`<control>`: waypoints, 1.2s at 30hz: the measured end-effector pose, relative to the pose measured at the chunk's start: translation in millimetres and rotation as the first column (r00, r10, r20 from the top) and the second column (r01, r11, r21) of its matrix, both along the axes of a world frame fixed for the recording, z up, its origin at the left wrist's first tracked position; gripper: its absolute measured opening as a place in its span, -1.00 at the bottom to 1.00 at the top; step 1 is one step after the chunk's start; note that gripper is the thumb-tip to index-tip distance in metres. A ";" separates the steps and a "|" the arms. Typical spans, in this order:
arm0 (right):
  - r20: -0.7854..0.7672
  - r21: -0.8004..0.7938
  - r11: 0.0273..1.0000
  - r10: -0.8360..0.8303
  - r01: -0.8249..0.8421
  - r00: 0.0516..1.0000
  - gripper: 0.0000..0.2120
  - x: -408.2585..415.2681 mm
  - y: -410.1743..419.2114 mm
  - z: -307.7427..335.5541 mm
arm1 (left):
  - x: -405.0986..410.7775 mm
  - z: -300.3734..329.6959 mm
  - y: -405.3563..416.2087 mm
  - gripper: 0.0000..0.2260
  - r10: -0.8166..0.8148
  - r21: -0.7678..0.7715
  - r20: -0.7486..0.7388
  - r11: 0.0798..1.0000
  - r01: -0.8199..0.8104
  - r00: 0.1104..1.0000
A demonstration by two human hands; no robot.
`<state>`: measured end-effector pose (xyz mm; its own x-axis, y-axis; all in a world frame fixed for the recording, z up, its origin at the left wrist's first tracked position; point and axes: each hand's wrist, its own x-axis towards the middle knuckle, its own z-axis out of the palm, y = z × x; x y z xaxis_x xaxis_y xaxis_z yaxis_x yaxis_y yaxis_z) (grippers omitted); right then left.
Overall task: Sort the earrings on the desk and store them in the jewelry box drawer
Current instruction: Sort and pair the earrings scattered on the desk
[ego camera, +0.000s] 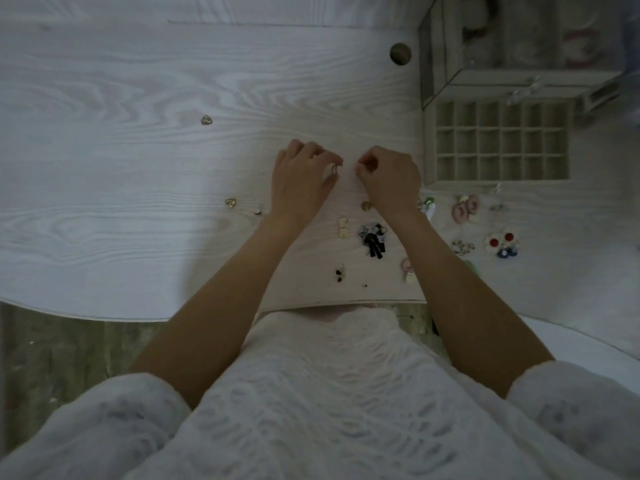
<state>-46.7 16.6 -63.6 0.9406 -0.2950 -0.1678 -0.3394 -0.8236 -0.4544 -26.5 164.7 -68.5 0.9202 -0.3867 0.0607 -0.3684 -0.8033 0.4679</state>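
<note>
Fingers (330, 161) of the left hand (301, 178) pinch a small gold hoop earring (334, 169); right hand (388, 178) fingers curl (contents indiscernible), likely pairing before the grey gridded drawer (498, 142).

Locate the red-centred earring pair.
The red-centred earring pair lies on the desk's right side, below the open drawer, just above a blue earring.

Your two hands are over the middle of the desk (138, 98), the left hand (300, 181) just beside the right hand (389, 178). The open drawer (498, 142) sits to your right, with the jewelry box (512, 46) behind it. Earrings (372, 239) lie between your arms, and more lie in front of the drawer.
</note>
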 end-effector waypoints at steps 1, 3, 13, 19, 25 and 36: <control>-0.026 -0.034 0.999 0.009 -0.010 1.000 -0.84 1.2 -0.4 -0.4 | 6.3 0.0 -4.0 -0.85 -0.012 0.020 0.001 1.000 0.012 1.000; -0.063 -0.072 0.997 0.007 -0.011 0.998 -0.82 1.0 -1.7 -1.5 | 15.1 -1.2 -9.1 -0.84 -0.045 0.065 -0.004 0.997 0.045 0.999; -0.082 -0.054 0.999 -0.007 0.003 0.997 -0.79 -11.2 2.0 -1.5 | 22.2 -5.0 -15.9 -0.72 -0.103 0.145 -0.125 0.982 0.121 0.987; -0.116 -0.022 1.000 -0.010 0.008 0.993 -0.76 -12.9 11.5 1.3 | 10.6 -4.4 -23.7 -0.76 -0.028 0.049 -0.177 0.998 0.038 0.984; -0.083 -0.056 0.997 0.052 -0.057 0.995 -0.73 -17.0 6.2 4.0 | -4.8 8.9 -10.3 -0.76 -0.030 -0.059 -0.207 0.998 0.018 0.978; 0.033 0.059 0.954 0.292 -0.294 0.956 -0.76 -11.7 24.9 12.1 | -51.6 10.9 126.4 -0.87 0.388 -0.222 -0.079 0.891 -0.396 0.918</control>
<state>-58.3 41.5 -51.4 0.9881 0.0048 -0.1536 -0.0756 -0.8548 -0.5135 -78.2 291.1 -57.6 0.9970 0.0272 0.0723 -0.0276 -0.7489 0.6621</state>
